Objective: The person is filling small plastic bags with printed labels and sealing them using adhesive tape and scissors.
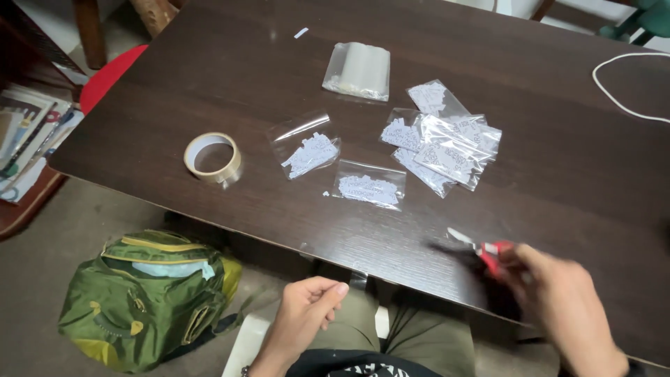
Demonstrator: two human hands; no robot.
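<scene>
Dark worktop [174, 84], clear packets of white slips [447, 143] at centre, tape roll [213, 158] near left edge, right hand [558, 307] grasping red scissors [488, 253] at near edge, left hand [307, 307] loosely curled, holding nothing.

Dark wooden table [209, 84], grey floor [42, 279], green backpack [146, 297], stacked books [28, 139]

The scissors [481, 253] have red handles and pale metal blades. They sit in the right hand [558, 300], blurred by motion, just above the dark wooden tabletop [572, 174] near its front edge. The blades point up and to the left, toward the small clear bags of white paper bits. Whether the blades are open cannot be told. The left hand [303, 314] holds nothing, fingers loosely curled, below the tabletop's edge.
</scene>
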